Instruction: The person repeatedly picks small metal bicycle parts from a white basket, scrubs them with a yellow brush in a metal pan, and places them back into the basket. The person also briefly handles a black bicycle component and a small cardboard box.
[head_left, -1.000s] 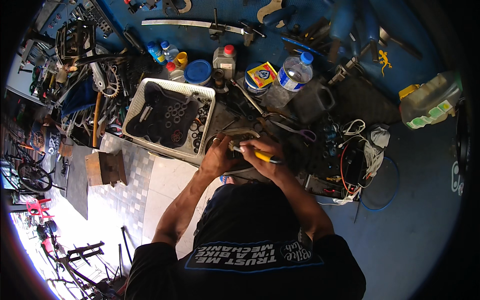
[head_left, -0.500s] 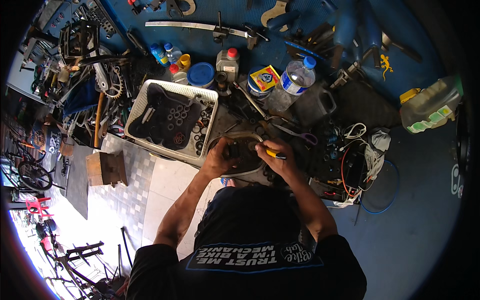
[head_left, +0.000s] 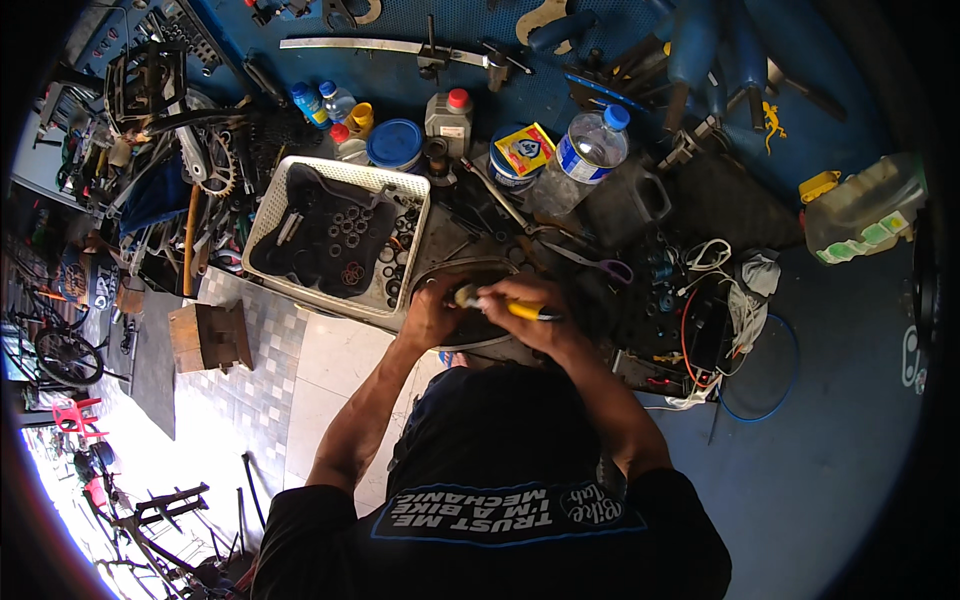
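Observation:
My right hand is closed round a brush with a yellow handle. Its tan bristle head reaches across to the fingers of my left hand. That left hand is closed, fingers curled over a small dark part that I cannot make out. Both hands are over a shallow basin with a pale rim, dark inside. On the left, a cream plastic basket holds a dark cloth with several metal rings and other small parts lying on it.
Behind the basin lie scissors with purple handles. Farther back stand a clear bottle with a blue cap, a blue-lidded tub and a grey bottle with a red cap. Cables tangle at the right; bike parts crowd the left.
My right hand has moved left with the brush, bringing its bristles to the part in my left hand. My left hand stays nearly in place.

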